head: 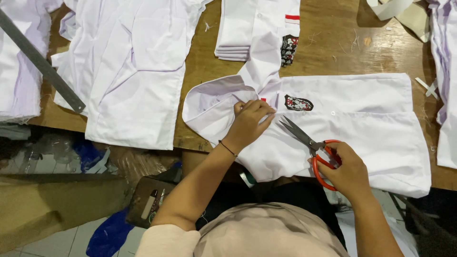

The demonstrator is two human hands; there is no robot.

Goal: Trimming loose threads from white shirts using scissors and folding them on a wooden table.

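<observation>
White cotton shirt with a dark chest badge (333, 128) lies flat on the wooden table (333, 52); left hand (250, 123) pinches its collar, fingers curled tight. Red-handled steel scissors (312, 147), gripped in right hand (350, 173), point up-left toward that pinch, blades barely parted.
</observation>
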